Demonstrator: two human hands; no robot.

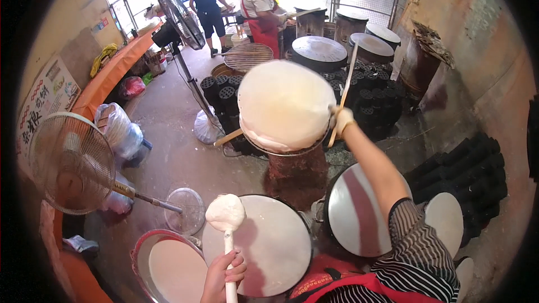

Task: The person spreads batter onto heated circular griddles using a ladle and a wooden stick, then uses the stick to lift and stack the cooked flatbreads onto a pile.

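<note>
My left hand [223, 276] is closed around the white handle of a ladle [225, 214], whose round head is coated in pale batter. The ladle is raised above a round griddle [283, 235], near a red-rimmed basin of batter [175, 272]. My outstretched right hand [342, 120], in a white glove, is closed on a long thin wooden stick [349, 81]. Its fingers meet the edge of a large, thin round pancake [285, 101] spread over a round stand. Whether they also pinch that edge, I cannot tell. Another wooden stick [228, 137] pokes out from under the pancake.
A second griddle [356, 207] stands under my right arm. Black coal briquettes [463, 177] are stacked at the right and behind the stand. Two fans [73, 163] stand at the left. Farther back, a person in a red apron [261, 11] works beside several round griddles [319, 49].
</note>
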